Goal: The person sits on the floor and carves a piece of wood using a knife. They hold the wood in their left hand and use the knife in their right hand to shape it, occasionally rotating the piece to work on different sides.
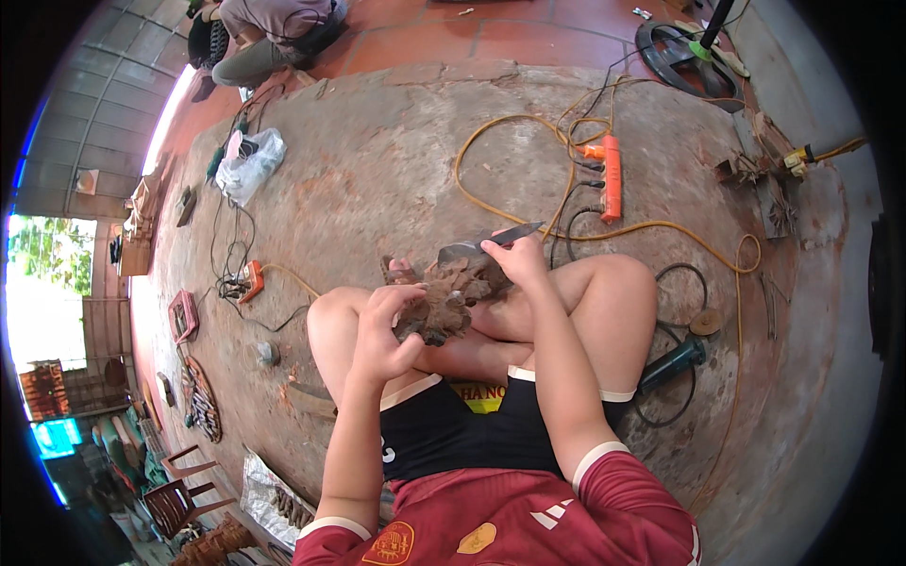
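I sit cross-legged on the floor with a rough, brown, carved-looking wooden piece point(447, 300) over my lap. My left hand point(385, 328) is closed on its near left side, thumb at the lower edge and fingers over the top. My right hand point(516, 257) pinches a thin dark grey strip point(461, 252), which looks like folded sandpaper. One end of the strip lies against the far side of the brown piece; the other sticks out past my right hand as a point. The brown piece partly hides my legs and feet.
An orange power strip point(612, 179) with plugged cords and a looping yellow cable point(461, 168) lies ahead right. A dark green corded power tool point(672, 366) rests beside my right knee. Far left are a clear plastic bag point(250, 168) and another person point(274, 38).
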Tool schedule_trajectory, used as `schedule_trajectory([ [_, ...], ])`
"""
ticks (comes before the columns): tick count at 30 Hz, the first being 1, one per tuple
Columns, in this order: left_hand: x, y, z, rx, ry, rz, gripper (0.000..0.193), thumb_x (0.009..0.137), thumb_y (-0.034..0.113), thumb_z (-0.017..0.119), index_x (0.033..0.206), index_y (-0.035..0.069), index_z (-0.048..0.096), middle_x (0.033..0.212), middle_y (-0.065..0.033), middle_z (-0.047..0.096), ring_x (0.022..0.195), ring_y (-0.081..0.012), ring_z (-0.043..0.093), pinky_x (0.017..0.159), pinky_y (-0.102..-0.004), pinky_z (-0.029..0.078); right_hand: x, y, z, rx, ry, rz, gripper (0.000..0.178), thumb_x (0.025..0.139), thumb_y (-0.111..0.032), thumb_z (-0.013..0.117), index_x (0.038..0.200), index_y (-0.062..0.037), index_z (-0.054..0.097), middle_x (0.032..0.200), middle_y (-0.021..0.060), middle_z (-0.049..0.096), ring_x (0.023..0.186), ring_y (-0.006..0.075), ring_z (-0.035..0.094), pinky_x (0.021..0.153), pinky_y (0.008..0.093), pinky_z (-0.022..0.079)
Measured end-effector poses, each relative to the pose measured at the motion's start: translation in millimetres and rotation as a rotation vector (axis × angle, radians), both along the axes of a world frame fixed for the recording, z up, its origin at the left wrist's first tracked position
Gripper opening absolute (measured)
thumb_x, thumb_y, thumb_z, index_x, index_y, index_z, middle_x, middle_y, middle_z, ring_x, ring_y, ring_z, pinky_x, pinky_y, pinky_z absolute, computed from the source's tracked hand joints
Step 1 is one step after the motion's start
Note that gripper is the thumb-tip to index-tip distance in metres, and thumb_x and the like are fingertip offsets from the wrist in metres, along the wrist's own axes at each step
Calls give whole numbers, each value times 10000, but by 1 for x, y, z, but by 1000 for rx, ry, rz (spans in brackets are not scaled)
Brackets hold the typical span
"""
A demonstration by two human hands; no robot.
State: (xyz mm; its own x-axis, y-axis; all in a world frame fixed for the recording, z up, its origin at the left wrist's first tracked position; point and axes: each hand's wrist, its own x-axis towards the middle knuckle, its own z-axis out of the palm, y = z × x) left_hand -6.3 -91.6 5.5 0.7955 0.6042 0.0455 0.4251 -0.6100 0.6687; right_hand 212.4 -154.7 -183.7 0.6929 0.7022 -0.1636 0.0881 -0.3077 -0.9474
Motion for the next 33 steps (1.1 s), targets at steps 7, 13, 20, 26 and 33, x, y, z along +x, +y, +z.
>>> schedule_trajectory([
  [7,1,-1,-20,-2,-101,-51,484,562,105,521,1017,-15,634,1096,-212,664,1088,-386,603,996,-442,447,-6,2,-2,31,-178,59,316,739,-276,784,902,-15,710,837,171,706,818,338,685,754,392,532],
  [13,-2,4,-23,-5,-100,-29,441,587,120,568,1003,-8,634,1086,-198,660,1058,-379,587,976,-438,456,-1,2,4,102,-310,-109,319,741,-278,782,910,-17,712,879,185,704,848,367,672,760,419,528],
  [20,-1,1,-21,5,-93,-10,460,572,100,515,999,-19,639,1101,-210,668,1083,-376,609,993,-424,453,-5,2,3,-6,-320,-25,281,764,-269,768,896,-26,721,839,178,700,810,368,668,743,429,526],
  [26,0,2,-27,-45,-137,48,422,599,115,569,999,1,644,1097,-185,672,1049,-362,603,962,-422,468,14,-1,-4,172,-38,-302,207,772,-201,779,871,-27,728,780,117,707,711,256,685,674,372,521],
  [33,5,9,-32,-47,-171,82,414,596,98,563,992,10,645,1072,-170,686,1029,-363,611,956,-418,474,15,-24,59,467,782,-84,178,877,-144,717,970,7,701,797,61,686,678,107,621,587,231,469],
])
